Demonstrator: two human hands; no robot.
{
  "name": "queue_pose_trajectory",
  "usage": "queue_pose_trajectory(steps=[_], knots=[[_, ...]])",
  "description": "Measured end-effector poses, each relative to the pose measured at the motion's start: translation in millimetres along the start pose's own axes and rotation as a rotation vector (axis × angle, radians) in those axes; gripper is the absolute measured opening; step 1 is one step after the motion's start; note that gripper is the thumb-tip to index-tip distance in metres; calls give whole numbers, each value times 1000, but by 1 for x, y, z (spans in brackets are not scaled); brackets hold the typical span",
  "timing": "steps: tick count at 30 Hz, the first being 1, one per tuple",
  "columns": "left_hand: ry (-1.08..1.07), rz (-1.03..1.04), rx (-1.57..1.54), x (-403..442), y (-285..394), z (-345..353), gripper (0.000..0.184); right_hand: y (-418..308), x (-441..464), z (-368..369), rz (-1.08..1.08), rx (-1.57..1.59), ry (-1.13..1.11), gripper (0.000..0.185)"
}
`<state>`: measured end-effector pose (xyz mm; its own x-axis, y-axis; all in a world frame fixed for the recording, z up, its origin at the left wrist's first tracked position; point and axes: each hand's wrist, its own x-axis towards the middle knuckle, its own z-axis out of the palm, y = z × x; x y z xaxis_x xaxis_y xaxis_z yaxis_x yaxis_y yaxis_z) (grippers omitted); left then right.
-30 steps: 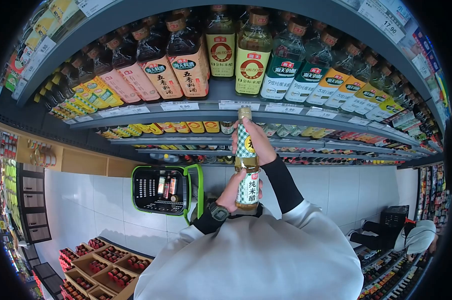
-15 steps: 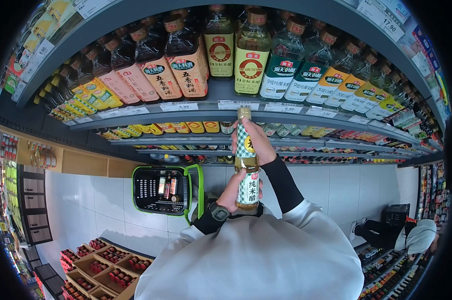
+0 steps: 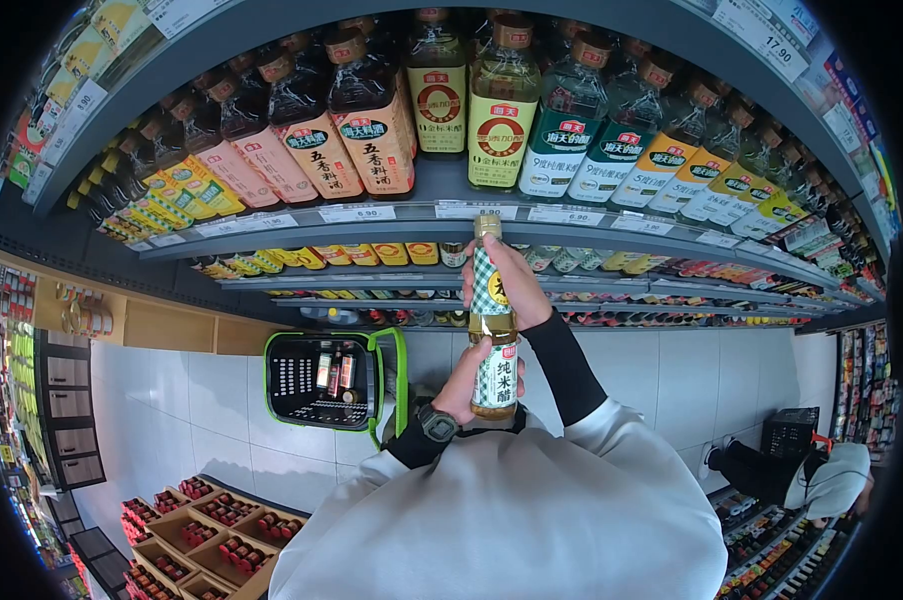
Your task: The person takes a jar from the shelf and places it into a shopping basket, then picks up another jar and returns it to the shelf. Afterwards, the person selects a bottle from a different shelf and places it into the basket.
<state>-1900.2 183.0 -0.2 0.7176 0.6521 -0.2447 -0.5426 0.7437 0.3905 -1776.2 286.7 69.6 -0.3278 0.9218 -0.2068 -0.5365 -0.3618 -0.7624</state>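
A glass bottle (image 3: 494, 325) of pale golden liquid, with a green-and-white checked label and a gold cap, is held in front of my body, its cap away from me. My right hand (image 3: 517, 280) is wrapped round its neck and upper part. Lower down, my left hand (image 3: 459, 385), with a dark watch on the wrist, grips its left side. Just beyond the cap runs the shelf edge (image 3: 412, 220) with price tags. On that shelf stand several bottles, among them a green-labelled one (image 3: 500, 140) and an orange-labelled one (image 3: 377, 150).
A black basket (image 3: 282, 400) with a green rim and several items inside stands on the floor at the left. Wooden display boxes (image 3: 187, 520) are at the lower left. Another person (image 3: 832, 480) is at the lower right beside a dark basket (image 3: 790, 435) and shelves.
Both hands keep the same hold on the bottle. At the lower right, the other person has shifted slightly.
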Motion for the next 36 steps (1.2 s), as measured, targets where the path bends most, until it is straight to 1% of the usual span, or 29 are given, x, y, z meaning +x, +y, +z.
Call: queue_pose_trajectory(steps=[36], knots=[[3, 16, 22, -1, 2, 3, 60, 0, 0, 0, 2, 9, -3, 34]])
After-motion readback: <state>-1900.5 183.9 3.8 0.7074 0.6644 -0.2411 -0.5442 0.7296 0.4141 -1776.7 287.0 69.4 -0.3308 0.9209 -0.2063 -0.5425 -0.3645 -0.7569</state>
